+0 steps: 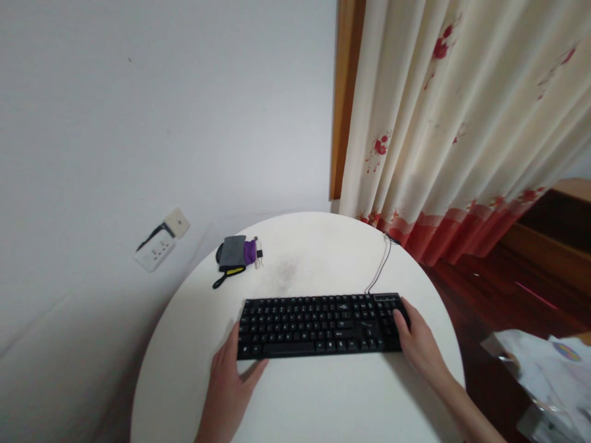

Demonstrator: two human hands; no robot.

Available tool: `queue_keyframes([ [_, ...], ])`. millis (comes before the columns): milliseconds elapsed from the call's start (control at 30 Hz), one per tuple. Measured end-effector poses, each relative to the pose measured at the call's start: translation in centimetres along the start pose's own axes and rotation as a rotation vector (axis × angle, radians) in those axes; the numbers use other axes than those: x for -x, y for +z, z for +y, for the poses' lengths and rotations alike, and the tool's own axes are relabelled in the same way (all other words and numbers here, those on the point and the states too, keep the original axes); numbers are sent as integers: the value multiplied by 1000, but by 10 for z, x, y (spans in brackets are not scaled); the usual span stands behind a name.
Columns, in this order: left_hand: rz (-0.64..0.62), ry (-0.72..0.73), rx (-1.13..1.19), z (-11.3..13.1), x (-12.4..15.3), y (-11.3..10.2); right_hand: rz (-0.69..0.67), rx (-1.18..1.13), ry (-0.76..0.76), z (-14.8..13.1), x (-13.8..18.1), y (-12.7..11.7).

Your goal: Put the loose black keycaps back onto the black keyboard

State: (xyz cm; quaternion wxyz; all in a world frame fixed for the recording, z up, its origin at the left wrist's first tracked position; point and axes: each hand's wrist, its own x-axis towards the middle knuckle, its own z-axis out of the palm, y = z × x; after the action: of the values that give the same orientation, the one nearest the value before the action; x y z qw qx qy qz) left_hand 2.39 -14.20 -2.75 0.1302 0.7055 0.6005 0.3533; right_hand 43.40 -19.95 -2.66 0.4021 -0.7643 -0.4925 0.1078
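Observation:
A black keyboard (318, 326) with a numeric pad lies lengthwise across the white round table. At its left end, my left hand (226, 381) grips the corner: the fingers run along the side edge and the thumb reaches the front edge. The right end is held by my right hand (418, 335), its thumb over the number keys and its fingers behind the edge, partly hidden. From the keyboard's back edge a thin dark cable (381, 267) runs to the table's far right rim.
Behind the keyboard's left end sits a grey and purple cloth pouch (233, 252) with a black loop on the table (323, 234). A wall socket (157, 246) is at left. Curtains (415, 154) hang at back right. Plastic bags (545, 375) lie low at right.

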Motion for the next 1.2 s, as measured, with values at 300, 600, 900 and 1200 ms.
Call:
queue_keyframes([
  [300, 29, 43, -147, 18, -22, 14, -2, 163, -84, -8, -60, 20],
  [600, -15, 30, -111, 23, -80, 38, 24, 184, -53, -9, -121, 38],
  [900, 57, 16, -86, 22, -65, 25, 103, 221, 179, -16, -89, 16],
  [1200, 97, -68, 35, 24, -66, 18, 135, 208, 181, -8, -86, 6],
])
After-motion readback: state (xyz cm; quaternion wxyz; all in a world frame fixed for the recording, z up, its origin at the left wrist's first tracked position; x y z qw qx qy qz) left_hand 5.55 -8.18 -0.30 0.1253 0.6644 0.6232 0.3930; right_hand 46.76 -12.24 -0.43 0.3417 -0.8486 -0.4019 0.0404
